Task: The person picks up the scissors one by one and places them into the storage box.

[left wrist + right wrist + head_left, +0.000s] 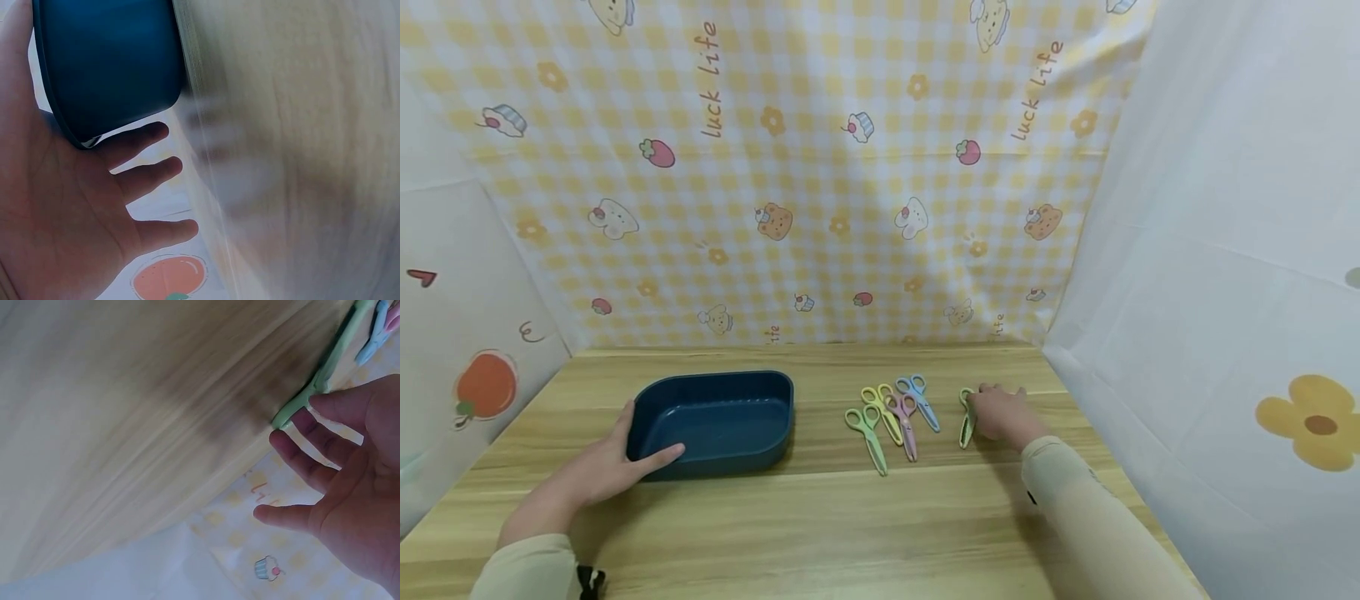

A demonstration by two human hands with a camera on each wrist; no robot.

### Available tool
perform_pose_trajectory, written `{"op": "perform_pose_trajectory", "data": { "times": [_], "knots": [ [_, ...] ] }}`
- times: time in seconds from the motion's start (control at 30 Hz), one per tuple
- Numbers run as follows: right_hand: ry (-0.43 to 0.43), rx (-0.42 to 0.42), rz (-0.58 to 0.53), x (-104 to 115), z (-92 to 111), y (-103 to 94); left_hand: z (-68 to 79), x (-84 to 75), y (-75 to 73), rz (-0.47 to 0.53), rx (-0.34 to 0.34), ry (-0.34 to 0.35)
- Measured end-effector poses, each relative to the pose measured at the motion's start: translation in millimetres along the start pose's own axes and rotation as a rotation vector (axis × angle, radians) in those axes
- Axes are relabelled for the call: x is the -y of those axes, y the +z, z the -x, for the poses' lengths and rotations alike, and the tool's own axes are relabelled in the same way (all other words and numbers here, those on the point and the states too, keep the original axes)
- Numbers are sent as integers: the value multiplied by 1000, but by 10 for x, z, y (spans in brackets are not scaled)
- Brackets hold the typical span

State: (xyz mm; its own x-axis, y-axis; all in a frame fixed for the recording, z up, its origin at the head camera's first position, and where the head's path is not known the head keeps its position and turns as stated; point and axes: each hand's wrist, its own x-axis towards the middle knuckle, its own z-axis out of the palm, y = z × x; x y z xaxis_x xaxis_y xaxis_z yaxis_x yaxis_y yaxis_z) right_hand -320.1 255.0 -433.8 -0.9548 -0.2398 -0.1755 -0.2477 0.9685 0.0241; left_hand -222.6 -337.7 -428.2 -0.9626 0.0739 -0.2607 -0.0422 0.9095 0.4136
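Observation:
A dark blue rectangular bin (711, 462) stands on the left of the table. My left hand (602, 467) rests against its left front corner, thumb over the rim. In the left wrist view, the other fingers of the left hand (81, 200) are spread straight beside the bin (112, 62). On the right, my right hand (1003, 414) pinches the handle of light green scissors (967, 429), which lie on the table. The right wrist view has the thumb and fingertips of the right hand (350, 469) at the handle of these green scissors (328, 375).
Between bin and right hand lie green scissors (871, 440), yellow scissors (891, 423), pink scissors (907, 433) and blue scissors (925, 406), close together. A checked cloth (820, 183) hangs behind the wooden table (850, 533), with white sheets at both sides.

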Motion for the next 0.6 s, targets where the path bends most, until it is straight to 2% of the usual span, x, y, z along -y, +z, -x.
{"op": "perform_pose_trajectory", "data": {
  "times": [0.33, 0.6],
  "knots": [
    [-14, -45, 10, -236, 159, 39, -6, 14, 4, 0, -11, 9],
    [-12, -56, -33, -294, 252, 62, -24, 37, 17, 9, -22, 11]
  ]
}}
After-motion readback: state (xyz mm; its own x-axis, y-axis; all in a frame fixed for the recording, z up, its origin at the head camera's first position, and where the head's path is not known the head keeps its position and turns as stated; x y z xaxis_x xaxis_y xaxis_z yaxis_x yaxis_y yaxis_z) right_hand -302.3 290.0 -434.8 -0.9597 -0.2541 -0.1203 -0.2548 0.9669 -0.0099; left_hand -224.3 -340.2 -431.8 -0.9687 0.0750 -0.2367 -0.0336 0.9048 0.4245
